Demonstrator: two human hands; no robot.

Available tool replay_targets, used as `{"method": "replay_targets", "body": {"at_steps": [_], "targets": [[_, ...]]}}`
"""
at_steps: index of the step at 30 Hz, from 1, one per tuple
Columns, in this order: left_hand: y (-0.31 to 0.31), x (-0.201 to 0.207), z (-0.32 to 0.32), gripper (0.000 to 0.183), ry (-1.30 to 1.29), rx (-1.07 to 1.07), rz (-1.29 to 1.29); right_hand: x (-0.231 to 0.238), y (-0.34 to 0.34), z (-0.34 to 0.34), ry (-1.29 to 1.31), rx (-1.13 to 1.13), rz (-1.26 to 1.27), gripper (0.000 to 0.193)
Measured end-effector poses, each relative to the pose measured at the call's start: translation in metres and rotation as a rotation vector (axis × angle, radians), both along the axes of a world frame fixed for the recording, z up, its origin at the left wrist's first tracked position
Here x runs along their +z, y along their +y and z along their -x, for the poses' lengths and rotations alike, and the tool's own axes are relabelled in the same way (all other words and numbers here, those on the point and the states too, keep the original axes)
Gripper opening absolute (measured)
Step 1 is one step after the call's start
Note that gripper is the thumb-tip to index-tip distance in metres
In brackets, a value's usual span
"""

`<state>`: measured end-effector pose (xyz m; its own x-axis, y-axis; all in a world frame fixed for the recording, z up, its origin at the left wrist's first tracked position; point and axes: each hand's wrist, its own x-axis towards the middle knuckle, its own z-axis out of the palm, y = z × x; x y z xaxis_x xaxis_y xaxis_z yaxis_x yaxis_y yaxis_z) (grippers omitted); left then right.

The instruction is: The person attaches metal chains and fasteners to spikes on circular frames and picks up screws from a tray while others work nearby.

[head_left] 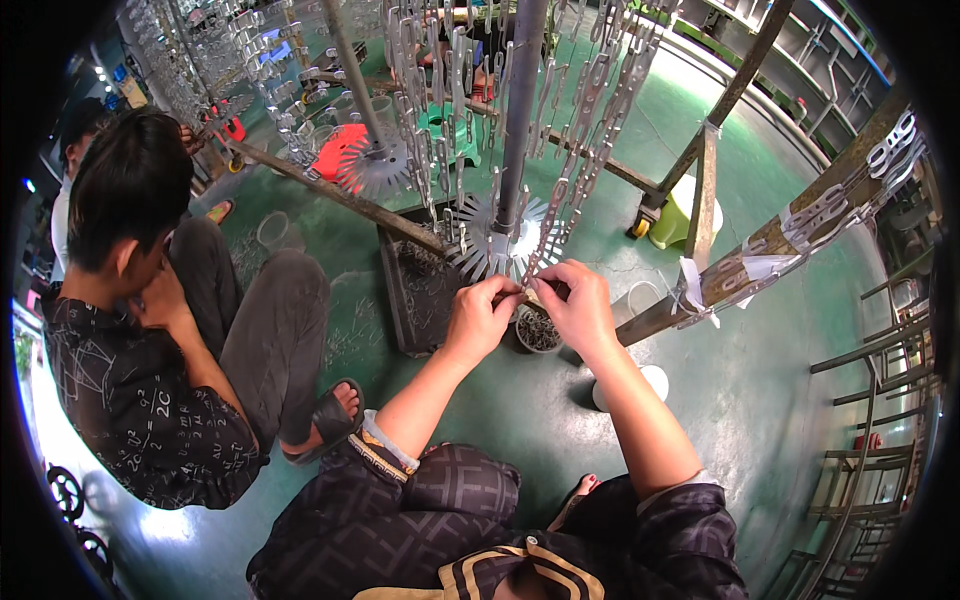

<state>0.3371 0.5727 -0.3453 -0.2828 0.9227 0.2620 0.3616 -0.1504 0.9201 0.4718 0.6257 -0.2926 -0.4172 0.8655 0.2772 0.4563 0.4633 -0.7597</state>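
My left hand (484, 316) and my right hand (578, 306) meet in front of a slotted metal disc (480, 265) on an upright pole. Both are closed in a pinch, fingertips close together. A strand of small linked metal pieces (545, 240) hangs down to my right fingertips, which grip its lower end. What my left fingertips pinch is too small to make out. Just below my hands stands a cup filled with small metal pieces (538, 334). More strands of flat metal pieces (600, 90) hang around the pole.
A dark tray (403, 325) lies on the floor left of my hands. A slanting metal bar (740, 270) with metal pieces taped on crosses at right, near a white round container (650, 385). A seated person (140, 330) is close on my left. A green stool (685, 212) stands beyond.
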Motion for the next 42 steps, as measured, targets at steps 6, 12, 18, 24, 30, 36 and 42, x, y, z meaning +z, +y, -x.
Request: {"method": "replay_targets", "body": {"at_steps": [6, 12, 18, 24, 30, 36, 42], "targets": [[-0.001, -0.014, 0.008, 0.012, -0.117, -0.029, 0.057, -0.013, 0.009, -0.011, -0.049, 0.002, -0.009, 0.010], [0.000, -0.027, 0.018, 0.019, -0.167, -0.071, 0.025, -0.043, 0.022, -0.021, -0.157, -0.029, 0.084, 0.012], [-0.009, -0.030, 0.025, 0.028, -0.174, 0.004, 0.139, -0.057, 0.023, -0.036, -0.409, 0.017, 0.204, 0.015], [-0.018, -0.027, 0.038, 0.015, -0.020, -0.086, 0.267, -0.038, 0.016, -0.061, -0.642, 0.286, 0.251, 0.021], [-0.018, -0.032, 0.033, 0.015, 0.168, -0.245, 0.514, -0.060, -0.010, -0.092, -0.830, 0.402, 0.321, 0.027], [-0.042, -0.050, 0.000, 0.018, 0.247, -0.450, 0.706, -0.054, -0.029, -0.089, -0.971, 0.523, 0.341, 0.039], [-0.066, -0.035, -0.020, 0.027, 0.430, -0.722, 0.765, -0.059, -0.043, -0.077, -0.904, 0.643, 0.321, 0.042]]}}
